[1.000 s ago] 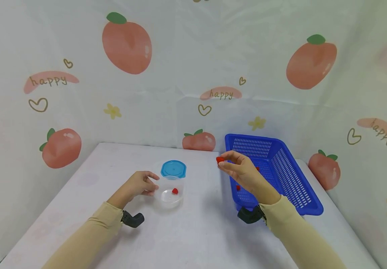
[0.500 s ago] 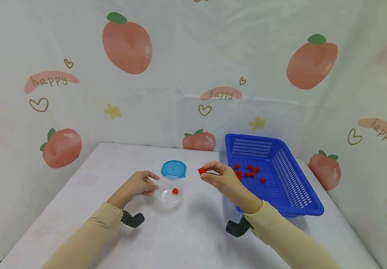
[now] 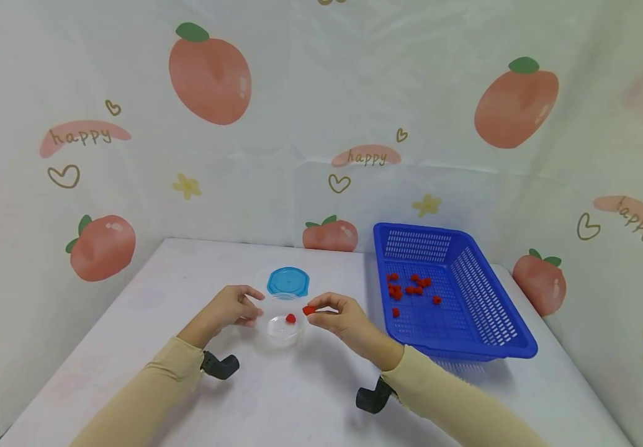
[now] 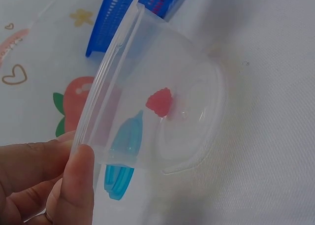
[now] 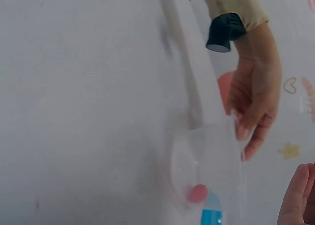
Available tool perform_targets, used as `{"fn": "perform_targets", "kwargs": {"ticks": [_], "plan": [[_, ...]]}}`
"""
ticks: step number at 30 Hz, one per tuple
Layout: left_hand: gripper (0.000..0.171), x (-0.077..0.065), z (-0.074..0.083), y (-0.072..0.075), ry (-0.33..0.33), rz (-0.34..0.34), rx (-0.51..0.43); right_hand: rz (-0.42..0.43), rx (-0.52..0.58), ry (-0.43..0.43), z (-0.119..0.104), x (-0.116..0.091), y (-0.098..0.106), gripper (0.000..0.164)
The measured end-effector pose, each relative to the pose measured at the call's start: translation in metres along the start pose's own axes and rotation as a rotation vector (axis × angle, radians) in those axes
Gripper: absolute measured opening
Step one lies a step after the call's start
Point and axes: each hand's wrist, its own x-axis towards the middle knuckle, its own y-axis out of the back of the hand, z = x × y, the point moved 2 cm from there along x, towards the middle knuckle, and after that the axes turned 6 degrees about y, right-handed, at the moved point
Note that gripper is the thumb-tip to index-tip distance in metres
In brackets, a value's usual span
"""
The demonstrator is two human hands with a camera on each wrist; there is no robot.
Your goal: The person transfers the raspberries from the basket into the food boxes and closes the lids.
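My left hand [image 3: 231,310] pinches the rim of a clear plastic tub [image 4: 192,62] between thumb and fingers. One red raspberry [image 4: 159,102] lies inside the tub. Just right of the tub's rim, my right hand [image 3: 349,324] holds another raspberry [image 3: 308,310] between thumb and fingertips. Only part of the right hand's fingers [image 5: 294,198] shows at the edge of the right wrist view, where the held raspberry is mostly cut off.
A blue lid [image 3: 289,281] lies on the white table [image 3: 299,397] behind the tub. To the right stands a blue slotted basket [image 3: 500,310] with several raspberries in it. A fruit-print cloth [image 3: 277,186] hangs behind the table.
My right hand has come from over the basket leftward and down to the tub's side, carrying its raspberry. The left hand and the tub have stayed put.
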Motion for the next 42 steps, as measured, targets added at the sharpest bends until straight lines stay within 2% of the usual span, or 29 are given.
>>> {"fn": "perform_targets", "kwargs": {"ticks": [7,19,42], "plan": [[0.041,0.000,-0.001,0.000,0.003,0.006,0.010,0.008,-0.053,0.000,0.015,0.007,-0.008,0.026],[0.040,0.000,-0.001,0.000,0.002,0.003,0.011,0.046,-0.126,-0.031,0.035,0.016,-0.006,0.025],[0.041,0.002,-0.001,0.000,-0.003,0.000,-0.006,0.074,-0.212,-0.015,0.035,0.023,-0.010,0.025]]}}
